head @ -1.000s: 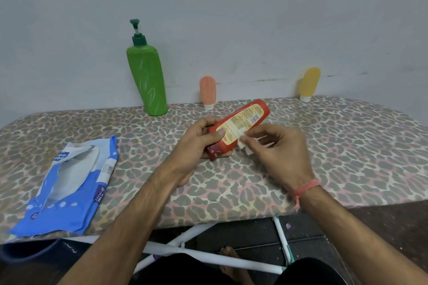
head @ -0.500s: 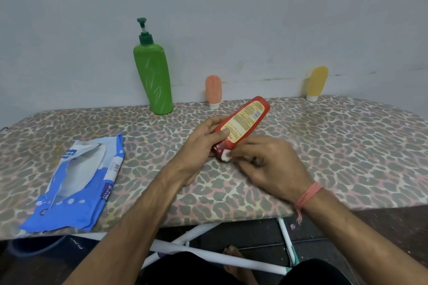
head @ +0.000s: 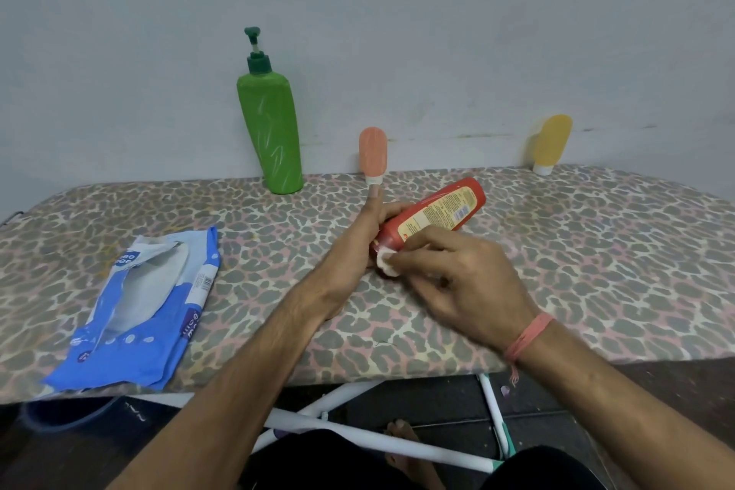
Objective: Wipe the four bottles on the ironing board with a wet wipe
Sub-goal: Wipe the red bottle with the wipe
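Mid-frame, left hand (head: 358,247) fingers grip the tilted red bottle (head: 431,217); right hand (head: 457,274) fingers pinch a white wipe (head: 386,263) against its lower end.

On the ironing board (head: 596,270), the pump bottle (head: 270,131) and two tubes (head: 372,153) stand along the far edge, the wipes pack (head: 139,310) lies left, and the held bottle (head: 433,215) is central.
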